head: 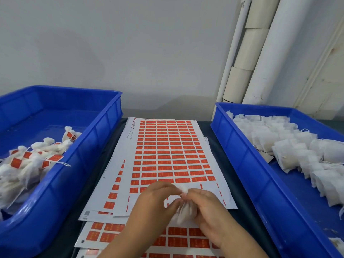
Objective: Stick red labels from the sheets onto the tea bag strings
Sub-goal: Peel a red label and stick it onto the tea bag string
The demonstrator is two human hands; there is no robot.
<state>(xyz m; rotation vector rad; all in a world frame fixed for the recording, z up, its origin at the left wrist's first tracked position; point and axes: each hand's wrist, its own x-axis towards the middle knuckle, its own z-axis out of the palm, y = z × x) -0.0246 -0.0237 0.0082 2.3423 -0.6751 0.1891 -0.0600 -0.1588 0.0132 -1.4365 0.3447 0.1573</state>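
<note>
A white tea bag (183,213) is held over the near end of the top label sheet (167,149), which carries rows of red labels. My right hand (206,211) grips the bag's gathered neck. My left hand (158,200) pinches the bag's top or its string right beside the right fingers; the string itself is too fine to make out. More label sheets (104,233) lie stacked underneath, nearer me. No peeled label shows in either hand.
A blue tray (89,146) on the left holds tea bags with red labels on their strings. A blue tray (247,164) on the right holds several unlabelled white tea bags. White pipes (260,53) stand against the wall behind.
</note>
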